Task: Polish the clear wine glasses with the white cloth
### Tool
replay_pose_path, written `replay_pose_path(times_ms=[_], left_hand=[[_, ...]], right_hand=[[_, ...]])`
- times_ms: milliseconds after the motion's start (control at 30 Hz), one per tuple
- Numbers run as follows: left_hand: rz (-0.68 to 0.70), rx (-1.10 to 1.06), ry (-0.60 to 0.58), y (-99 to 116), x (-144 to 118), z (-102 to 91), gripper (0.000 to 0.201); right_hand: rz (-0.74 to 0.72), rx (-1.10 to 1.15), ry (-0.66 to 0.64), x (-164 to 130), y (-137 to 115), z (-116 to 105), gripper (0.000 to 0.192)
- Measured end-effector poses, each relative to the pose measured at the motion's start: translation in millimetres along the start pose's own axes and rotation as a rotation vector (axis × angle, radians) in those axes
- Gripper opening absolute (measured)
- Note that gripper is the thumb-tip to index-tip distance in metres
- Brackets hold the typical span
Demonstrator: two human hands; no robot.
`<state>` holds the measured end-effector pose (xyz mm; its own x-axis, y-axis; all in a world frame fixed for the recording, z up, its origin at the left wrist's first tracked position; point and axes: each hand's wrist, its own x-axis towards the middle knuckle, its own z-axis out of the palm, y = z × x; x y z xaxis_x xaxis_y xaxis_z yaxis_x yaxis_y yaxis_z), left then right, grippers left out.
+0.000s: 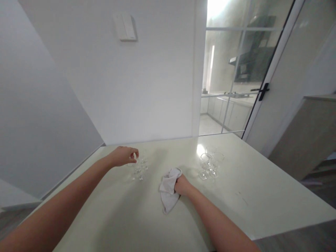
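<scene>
Hands were spread across a pale table (pixel 252 196), each occupied with a separate item. The left hand (pixel 123 156) reached forward to a cluster of small stemmed glasses (pixel 139 168) standing upright near the table's far left, with thumb and forefinger narrowed in a pinch at the rim of the nearest glass; whether the glass was actually gripped or only touched could not be told (clear glass blurred against the pale surface). The right hand (pixel 183 185) was closed around a white cloth (pixel 168 190), bunched in the fist, with the loose end trailing on the table toward the person. This grip kept the cloth gathered into a pad rather than spread flat. A second group of stemmed glasses (pixel 210 164) stood upright to the right of the cloth, apart from both hands, which kept the two groups clearly separated. A light switch (pixel 125 27) was mounted on the wall behind, and a glass door (pixel 236 70) stood beyond the table.
</scene>
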<state>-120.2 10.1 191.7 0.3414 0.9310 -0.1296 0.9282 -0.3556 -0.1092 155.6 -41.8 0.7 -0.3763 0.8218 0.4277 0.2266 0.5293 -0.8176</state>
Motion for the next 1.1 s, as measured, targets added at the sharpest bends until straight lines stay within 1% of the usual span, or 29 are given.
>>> replay_pose_path(times_ms=[133, 233, 300, 400, 467, 500, 533, 567, 633, 733, 833, 900, 967, 1033, 1100], left_hand=[[-0.009, 0.001, -0.065, 2, 0, -3.9, 0.030], [-0.010, -0.009, -0.119, 4, -2, -8.3, 0.048], [-0.020, -0.007, -0.131, 4, -4, -12.4, 0.060], [-0.069, 0.058, -0.112, 7, -7, -20.5, 0.067], [-0.108, 0.135, -0.058, 16, -9, -27.0, 0.067], [-0.110, 0.168, -0.016, 24, -9, -30.5, 0.066], [-0.094, 0.194, 0.038, 35, -9, -34.0, 0.063], [-0.038, 0.200, 0.090, 49, -8, -37.5, 0.059], [0.155, 0.150, 0.168, 83, -2, -43.8, 0.050], [0.487, 0.017, 0.276, 143, 14, -49.0, 0.035], [0.691, 0.003, 0.376, 199, 41, -46.7, 0.029], [0.792, 0.012, 0.395, 229, 62, -41.7, 0.032], [0.853, 0.037, 0.387, 252, 82, -36.0, 0.039], [0.883, 0.068, 0.340, 269, 99, -31.1, 0.045], [0.882, 0.086, 0.279, 280, 112, -27.6, 0.043]], right_hand=[[-0.006, 0.011, 0.002, 0, 3, 1, 0.018], [-0.005, 0.017, 0.004, 0, 5, 1, 0.017], [-0.003, 0.024, 0.002, 0, 6, 2, 0.016], [0.002, 0.033, 0.005, 1, 7, 3, 0.015], [0.004, 0.034, 0.007, 1, 8, 4, 0.015], [0.004, 0.033, 0.009, 1, 7, 4, 0.015], [0.002, 0.030, 0.012, 2, 7, 4, 0.015], [0.001, 0.028, 0.013, 2, 6, 4, 0.015], [-0.005, 0.019, 0.013, 3, 4, 3, 0.015], [-0.012, -0.017, 0.020, 4, 0, 0, 0.014], [-0.033, -0.040, 0.036, 4, -2, -2, 0.012], [-0.039, -0.041, 0.016, 3, 0, -3, 0.011], [-0.011, -0.032, -0.010, 2, 2, -4, 0.012], [0.021, 0.002, -0.021, 1, 5, -3, 0.016], [0.046, 0.015, -0.019, 1, 7, -2, 0.024]])
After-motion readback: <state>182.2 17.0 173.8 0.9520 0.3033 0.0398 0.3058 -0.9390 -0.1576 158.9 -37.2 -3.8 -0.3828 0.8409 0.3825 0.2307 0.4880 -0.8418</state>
